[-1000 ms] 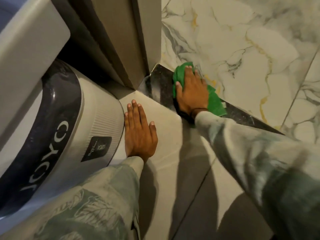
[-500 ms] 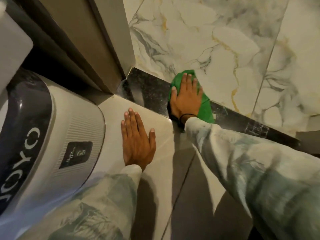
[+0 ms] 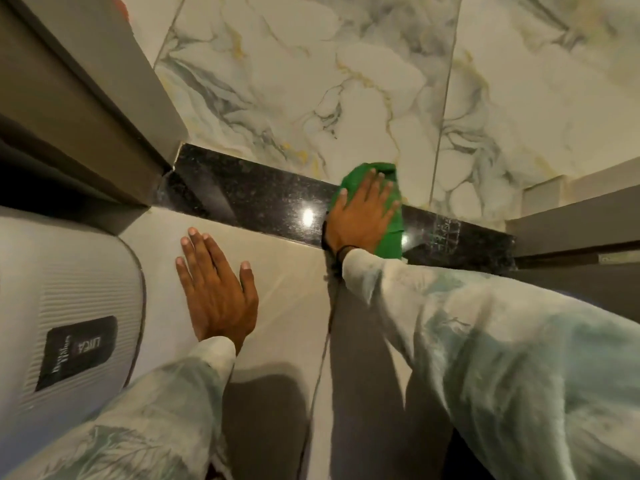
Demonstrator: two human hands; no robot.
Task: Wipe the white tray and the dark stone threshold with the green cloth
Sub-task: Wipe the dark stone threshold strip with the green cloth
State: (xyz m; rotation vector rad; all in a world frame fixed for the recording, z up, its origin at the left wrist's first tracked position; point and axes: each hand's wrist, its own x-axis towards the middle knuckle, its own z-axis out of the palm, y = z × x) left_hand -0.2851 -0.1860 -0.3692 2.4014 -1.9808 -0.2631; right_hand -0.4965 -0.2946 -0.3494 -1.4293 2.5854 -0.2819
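Note:
A dark speckled stone threshold (image 3: 249,195) runs from the door frame at the left to the right, between beige floor tiles and marbled tiles. My right hand (image 3: 363,213) lies flat on the green cloth (image 3: 391,233) and presses it onto the threshold, right of its middle. The cloth sticks out beyond my fingertips and to the right of my palm. My left hand (image 3: 216,289) rests flat on the beige floor tile (image 3: 277,258) with fingers spread and nothing in it. No white tray can be made out for certain.
A large white appliance (image 3: 69,289) with a dark label lies at the left, close to my left hand. A grey door frame (image 3: 104,109) stands at the upper left. Marbled tiles (image 3: 311,81) lie beyond the threshold. Another grey frame (image 3: 571,216) is at the right.
My right hand has slid the green cloth to the right along the threshold, away from the door frame. My left hand has stayed flat on the tile. The view has shifted right.

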